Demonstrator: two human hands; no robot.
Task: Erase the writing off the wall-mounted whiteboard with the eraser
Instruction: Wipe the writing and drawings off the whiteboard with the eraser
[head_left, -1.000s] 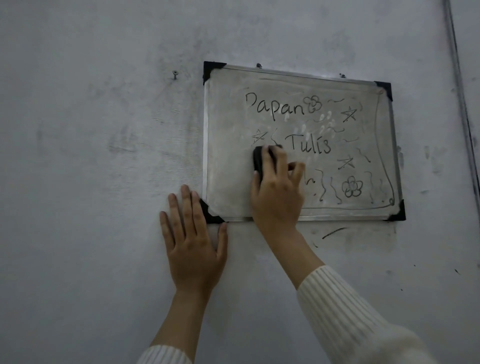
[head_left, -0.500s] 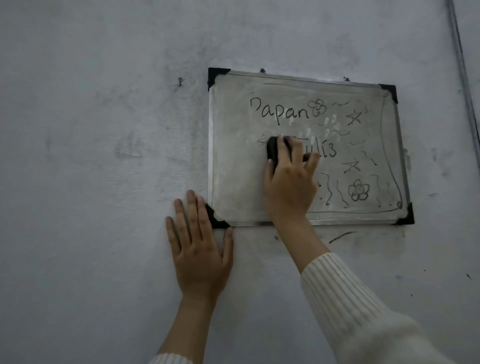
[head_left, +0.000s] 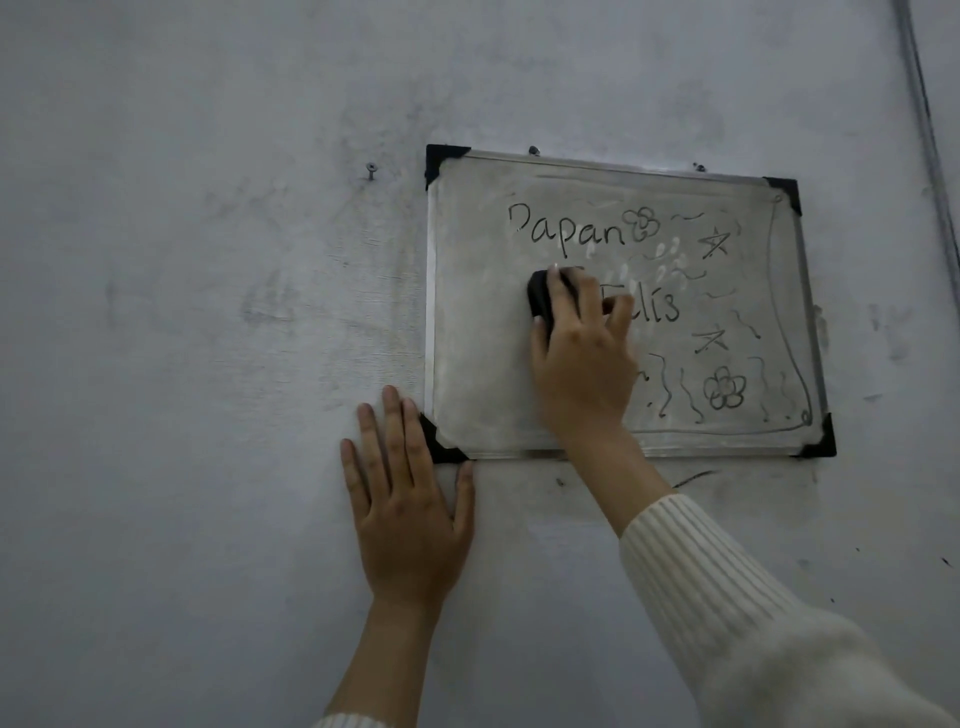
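Note:
A small whiteboard (head_left: 478, 312) with a metal frame and black corner caps hangs on the grey wall. Black writing (head_left: 571, 231) reads "Papan" above a partly wiped "lis", with flowers, stars and squiggles to the right. My right hand (head_left: 582, 358) grips a black eraser (head_left: 540, 301) and presses it against the board's middle, covering the start of the second word. My left hand (head_left: 405, 509) lies flat on the wall with fingers spread, its fingertips touching the board's lower left corner cap. The left part of the board is wiped to a grey smear.
A screw (head_left: 371, 168) sticks out of the wall left of the board's top corner. Two more fixings (head_left: 533, 150) sit along the board's top edge. A dark cable or pipe (head_left: 930, 130) runs down the wall at the far right.
My right hand has slid the eraser up and to the right, from the star left of "Tulis" onto the word's first letters, wiping them. My left hand stays on the wall.

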